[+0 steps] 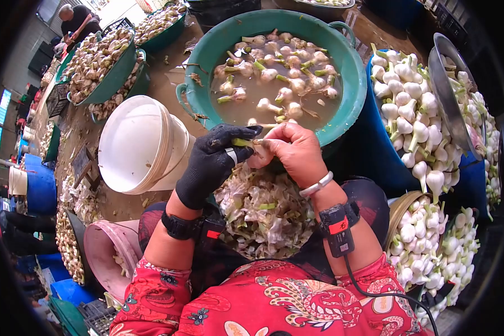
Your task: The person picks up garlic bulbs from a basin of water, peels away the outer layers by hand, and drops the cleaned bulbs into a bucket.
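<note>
Single head cam, fisheye, no second view.
Looks forward and steeply down from the wearer's head; close on left hand and right hand mid-frame, green basin just beyond.

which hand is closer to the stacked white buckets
Left. The gloved left hand is beside the white buckets, close to their rims; the bare right hand is farther off, beyond the left hand. Both hold one garlic bulb.

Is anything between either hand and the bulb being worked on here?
Nothing visible. The gloved left hand pinches the bulb at its green stalk and the bare right hand cups its white body, both touching it directly, above the pile of peelings.
</note>
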Available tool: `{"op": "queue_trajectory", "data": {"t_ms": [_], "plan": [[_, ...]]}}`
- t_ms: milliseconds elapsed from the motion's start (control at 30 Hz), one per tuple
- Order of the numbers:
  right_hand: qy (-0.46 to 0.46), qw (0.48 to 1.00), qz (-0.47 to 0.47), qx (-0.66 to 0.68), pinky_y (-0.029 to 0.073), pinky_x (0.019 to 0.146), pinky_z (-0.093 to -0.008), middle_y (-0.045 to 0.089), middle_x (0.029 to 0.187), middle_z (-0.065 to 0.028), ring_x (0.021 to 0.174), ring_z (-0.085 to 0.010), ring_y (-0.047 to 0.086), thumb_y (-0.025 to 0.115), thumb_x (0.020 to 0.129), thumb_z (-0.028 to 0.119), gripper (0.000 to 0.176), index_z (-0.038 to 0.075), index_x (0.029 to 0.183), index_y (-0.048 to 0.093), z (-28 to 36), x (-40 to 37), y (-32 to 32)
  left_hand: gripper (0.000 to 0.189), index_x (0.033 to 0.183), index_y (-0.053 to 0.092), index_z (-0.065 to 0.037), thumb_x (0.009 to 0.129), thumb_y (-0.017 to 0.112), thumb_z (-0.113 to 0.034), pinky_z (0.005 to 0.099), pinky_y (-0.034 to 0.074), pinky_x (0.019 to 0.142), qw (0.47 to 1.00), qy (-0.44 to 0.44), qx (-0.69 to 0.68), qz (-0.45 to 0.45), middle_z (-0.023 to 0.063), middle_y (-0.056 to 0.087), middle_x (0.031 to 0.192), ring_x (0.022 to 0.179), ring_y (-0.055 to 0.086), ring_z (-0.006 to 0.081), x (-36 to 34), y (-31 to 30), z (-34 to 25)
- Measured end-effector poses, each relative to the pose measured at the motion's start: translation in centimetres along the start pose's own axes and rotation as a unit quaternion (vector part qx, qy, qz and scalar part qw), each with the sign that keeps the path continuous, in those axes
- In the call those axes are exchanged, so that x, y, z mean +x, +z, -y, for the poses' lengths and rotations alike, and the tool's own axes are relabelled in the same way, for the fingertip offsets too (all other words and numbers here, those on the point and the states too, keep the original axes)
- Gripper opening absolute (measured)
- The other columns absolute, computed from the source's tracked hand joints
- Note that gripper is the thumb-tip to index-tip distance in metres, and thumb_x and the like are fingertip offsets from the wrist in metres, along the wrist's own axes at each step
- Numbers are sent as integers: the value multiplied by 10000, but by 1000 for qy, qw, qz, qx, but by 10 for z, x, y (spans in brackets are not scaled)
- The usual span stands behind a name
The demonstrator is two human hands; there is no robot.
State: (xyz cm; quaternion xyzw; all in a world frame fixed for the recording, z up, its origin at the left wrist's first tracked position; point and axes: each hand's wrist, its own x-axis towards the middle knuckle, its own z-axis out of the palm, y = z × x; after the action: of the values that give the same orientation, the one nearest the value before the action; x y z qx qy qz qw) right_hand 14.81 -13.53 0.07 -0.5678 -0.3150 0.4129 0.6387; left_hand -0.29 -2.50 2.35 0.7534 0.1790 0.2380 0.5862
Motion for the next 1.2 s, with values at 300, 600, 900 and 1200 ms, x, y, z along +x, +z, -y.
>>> {"op": "queue_trajectory", "data": {"t_ms": [300,600,900,1200], "plan": [[-219,923,76,-307,441,627,-386,541,714,-138,683,-323,548,615,799,64,88,19,761,549,-20,-33,9,333,1139,583,32,816,621,-40,305,500,837,916,-112,-371,-104,90,646,992,879,629,172,0,-13,2],[49,982,-13,181,493,705,-241,588,903,3,761,-73,550,645,783,12,417,36,1190,554,12,-21,13,363,1173,568,12,816,608,-45,308,493,842,929,-140,-334,-75,89,628,1063,929,609,161,-4,-7,-1],[-132,984,-18,-119,509,706,-247,609,918,-54,738,-81,575,739,656,61,562,32,1183,546,-5,-12,7,408,1122,630,-56,726,692,19,305,469,871,998,-50,-22,7,77,609,1072,1016,567,175,4,-2,-8],[-21,996,-70,54,529,665,-263,619,940,-90,762,-130,617,727,729,71,457,18,1131,517,-7,-10,3,331,1147,590,-39,825,651,-85,331,462,888,998,-2,-14,-55,115,585,1098,1033,572,224,-14,6,-10]]}}
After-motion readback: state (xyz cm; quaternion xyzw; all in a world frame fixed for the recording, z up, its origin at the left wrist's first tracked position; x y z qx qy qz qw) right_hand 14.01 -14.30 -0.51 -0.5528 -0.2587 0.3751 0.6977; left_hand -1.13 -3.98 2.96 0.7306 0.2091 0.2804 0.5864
